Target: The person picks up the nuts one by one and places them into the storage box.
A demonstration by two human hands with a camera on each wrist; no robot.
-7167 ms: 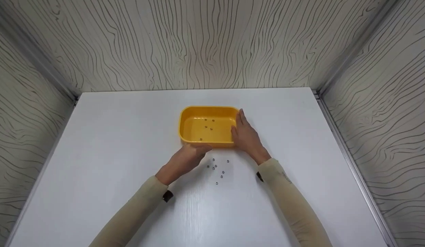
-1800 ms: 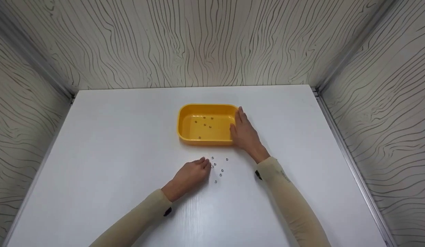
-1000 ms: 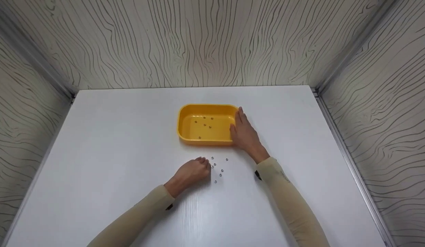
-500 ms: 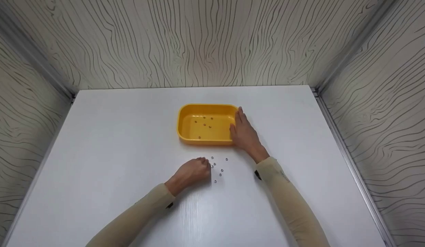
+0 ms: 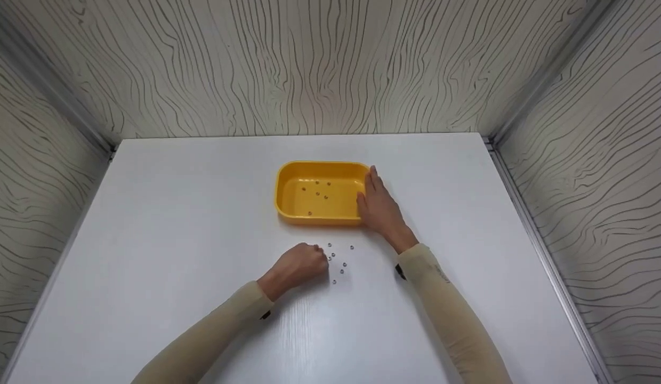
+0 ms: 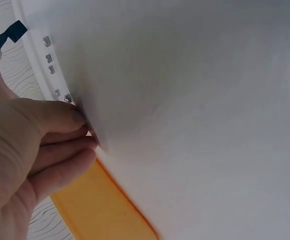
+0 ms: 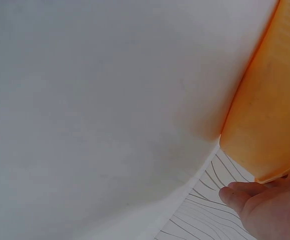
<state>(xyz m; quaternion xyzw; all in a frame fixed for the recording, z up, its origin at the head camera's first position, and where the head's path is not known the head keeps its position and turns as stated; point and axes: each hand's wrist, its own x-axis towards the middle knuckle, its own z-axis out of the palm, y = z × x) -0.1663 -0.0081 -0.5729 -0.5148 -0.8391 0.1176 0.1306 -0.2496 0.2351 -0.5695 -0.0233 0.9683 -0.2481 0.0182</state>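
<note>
A yellow plastic box (image 5: 322, 220) stands on the white table, with several small silvery nuts (image 5: 317, 193) inside. My right hand (image 5: 383, 210) holds its right end, thumb over the rim and fingers along the outer wall. In front of the box lie several loose nuts (image 5: 341, 271). My left hand (image 5: 301, 264) is down at the table just left of them, fingers curled. In the left wrist view, the thumb and index finger of the left hand (image 6: 50, 130) come together at the surface, pinching a tiny nut that the fingertips mostly hide.
The white table (image 5: 202, 213) reaches back to a wall (image 5: 330, 69) with a wood-grain pattern. Similar panels rise at left and right, with metal rails (image 5: 549, 256) along the table's sides.
Compared with the oldest frame, my left hand has come from the box's front edge down to the nuts, and one more nut shows inside. Lately its fingers curled in; the right hand stayed.
</note>
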